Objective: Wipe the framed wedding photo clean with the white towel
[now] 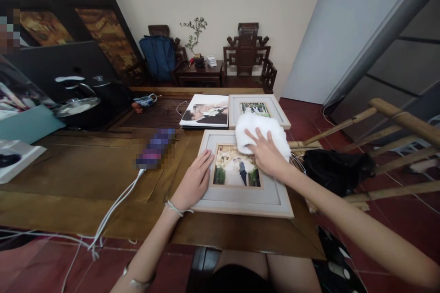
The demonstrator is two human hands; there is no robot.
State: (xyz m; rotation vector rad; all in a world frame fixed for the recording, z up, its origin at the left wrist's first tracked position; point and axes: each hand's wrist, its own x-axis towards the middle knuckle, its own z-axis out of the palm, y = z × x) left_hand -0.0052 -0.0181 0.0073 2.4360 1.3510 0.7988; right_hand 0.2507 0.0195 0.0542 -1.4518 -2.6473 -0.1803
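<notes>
The person's left hand [195,178] lies along the left border of a pale picture frame [237,199], fingers stretched out close together over its edge; this grip is open, resting on the frame rather than wrapped around it. A light-coloured bracelet [178,210] circles the wrist.

The right hand [266,153] is set on a folded white cloth [255,123] at the frame's upper right corner. Its fingers are spread over the top of the cloth, so this grip is open too — the underside of the palm is hidden. The cloth covers that corner and, in this view, overlaps the lower part of a second frame [234,111] just beyond.

The nearer frame lies flat on the wooden desk [103,155], close to its near right corner, with a photograph [237,169] of a couple inside. Beside the second frame, on its left, is a white picture panel [209,107] — something dark shows under its near edge. Farther left, white cables [115,203] run to a pixelated device [156,149]. Beyond the desk stand a blue backpack [158,57] on a chair and a small potted tree [196,39].
</notes>
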